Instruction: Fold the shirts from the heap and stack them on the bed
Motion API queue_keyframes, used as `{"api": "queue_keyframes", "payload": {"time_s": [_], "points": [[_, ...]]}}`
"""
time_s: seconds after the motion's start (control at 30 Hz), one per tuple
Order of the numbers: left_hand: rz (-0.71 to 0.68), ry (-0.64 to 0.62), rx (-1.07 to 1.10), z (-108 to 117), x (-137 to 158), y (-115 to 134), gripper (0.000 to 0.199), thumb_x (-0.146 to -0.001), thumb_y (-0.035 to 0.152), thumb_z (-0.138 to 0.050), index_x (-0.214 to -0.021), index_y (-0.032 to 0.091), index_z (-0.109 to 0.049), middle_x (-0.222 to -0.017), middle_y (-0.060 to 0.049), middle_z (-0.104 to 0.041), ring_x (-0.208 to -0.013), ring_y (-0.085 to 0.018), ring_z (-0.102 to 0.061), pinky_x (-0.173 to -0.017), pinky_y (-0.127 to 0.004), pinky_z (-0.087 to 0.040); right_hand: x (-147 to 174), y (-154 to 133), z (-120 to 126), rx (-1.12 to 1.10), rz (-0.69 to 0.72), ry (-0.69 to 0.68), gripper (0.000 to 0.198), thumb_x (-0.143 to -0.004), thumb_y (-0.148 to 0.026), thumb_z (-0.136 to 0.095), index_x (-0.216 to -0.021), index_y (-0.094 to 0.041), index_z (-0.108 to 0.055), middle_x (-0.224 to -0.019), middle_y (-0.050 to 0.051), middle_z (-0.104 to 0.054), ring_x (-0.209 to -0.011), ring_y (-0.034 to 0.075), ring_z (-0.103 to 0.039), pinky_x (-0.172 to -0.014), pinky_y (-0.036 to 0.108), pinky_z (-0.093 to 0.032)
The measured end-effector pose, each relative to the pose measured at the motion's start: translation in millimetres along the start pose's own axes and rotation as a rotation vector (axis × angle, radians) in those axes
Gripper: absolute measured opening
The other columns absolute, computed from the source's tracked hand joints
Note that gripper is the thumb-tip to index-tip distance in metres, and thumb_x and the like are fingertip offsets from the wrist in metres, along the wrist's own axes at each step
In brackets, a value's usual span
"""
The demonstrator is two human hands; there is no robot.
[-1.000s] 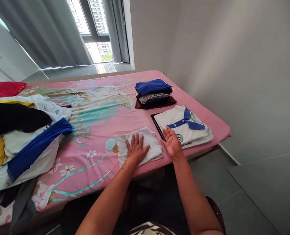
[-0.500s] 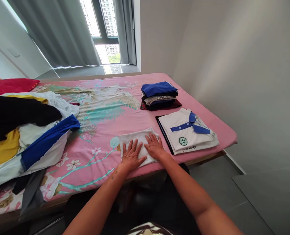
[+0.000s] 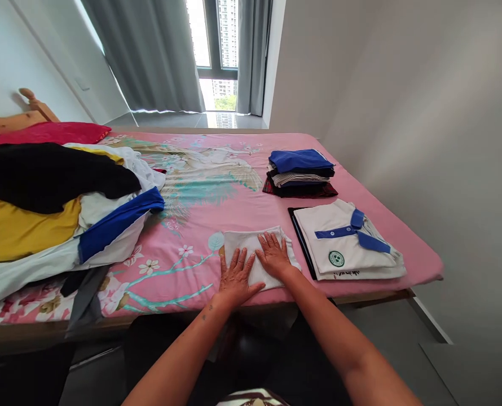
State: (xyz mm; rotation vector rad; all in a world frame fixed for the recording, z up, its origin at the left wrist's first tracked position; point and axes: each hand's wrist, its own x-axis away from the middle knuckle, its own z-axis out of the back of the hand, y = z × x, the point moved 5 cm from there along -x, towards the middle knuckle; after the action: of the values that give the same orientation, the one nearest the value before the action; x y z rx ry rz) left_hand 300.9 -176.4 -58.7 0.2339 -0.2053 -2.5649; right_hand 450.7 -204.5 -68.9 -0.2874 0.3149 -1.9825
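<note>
A white piece of folded clothing (image 3: 237, 240) lies flat near the front edge of the bed. My left hand (image 3: 236, 277) rests palm down on its left part, fingers spread. On its upper right part lies my right hand (image 3: 273, 257), also flat with the fingers stretched out. Parts of the cloth are hidden under both hands, so its exact kind is unclear. Just to the right is a stack of folded clothes topped by a white polo shirt (image 3: 331, 245) with a blue collar and a green round badge.
Behind the polo shirt stands a pile of folded clothes (image 3: 302, 177), blue on top. A loose heap of clothes (image 3: 31, 220) covers the bed's left side, beside a red pillow (image 3: 60, 133). The bed sheet (image 3: 229, 208) is pink and flowered. A wall (image 3: 403, 141) rises on the right.
The camera view has turned left, so the bed and clothes appear farther right and more of the heap and headboard shows. Both hands stay flat on the white clothing.
</note>
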Motion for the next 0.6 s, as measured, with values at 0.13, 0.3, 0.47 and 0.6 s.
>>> {"api": "queue_keyframes", "payload": {"time_s": [0.13,0.3,0.47,0.6], "points": [[0.009,0.014,0.024,-3,11,-2,0.084,-0.073,0.064,-0.057,-0.144,0.028,-0.032,-0.155,-0.008,-0.02,-0.142,-0.033,-0.013,-0.111,-0.06,0.01,1,-4,-3,0.028,-0.038,-0.026,0.058,-0.095,-0.049,-0.028,-0.147,-0.022,-0.026,-0.155,0.006,-0.015,-0.143,0.026,-0.005,-0.109,0.059,0.007],[0.083,0.009,0.043,-12,37,-3,0.079,-0.081,0.055,-0.051,-0.148,0.026,-0.021,-0.156,-0.008,-0.012,-0.143,-0.03,-0.009,-0.11,-0.061,0.009,3,-52,4,0.033,0.336,0.028,0.053,-0.097,-0.043,-0.023,-0.146,-0.025,-0.027,-0.155,0.002,-0.017,-0.143,0.019,-0.003,-0.111,0.05,0.013],[0.161,-0.05,0.104,-17,52,-4,0.076,-0.083,0.05,-0.051,-0.148,0.024,-0.021,-0.156,-0.008,-0.013,-0.143,-0.029,-0.008,-0.111,-0.061,0.002,-6,-76,-20,0.039,0.436,-0.19,0.055,-0.095,-0.048,-0.026,-0.146,-0.027,-0.028,-0.155,0.001,-0.016,-0.143,0.023,-0.007,-0.111,0.054,0.008],[0.269,0.055,0.215,-13,60,-13,0.069,-0.086,0.045,-0.048,-0.146,0.022,-0.025,-0.155,-0.009,-0.018,-0.143,-0.026,-0.014,-0.115,-0.052,-0.012,-20,-75,-15,0.024,0.366,-0.162,0.053,-0.095,-0.048,-0.026,-0.144,-0.027,-0.032,-0.154,0.003,-0.021,-0.142,0.024,-0.01,-0.11,0.057,0.005]]}}
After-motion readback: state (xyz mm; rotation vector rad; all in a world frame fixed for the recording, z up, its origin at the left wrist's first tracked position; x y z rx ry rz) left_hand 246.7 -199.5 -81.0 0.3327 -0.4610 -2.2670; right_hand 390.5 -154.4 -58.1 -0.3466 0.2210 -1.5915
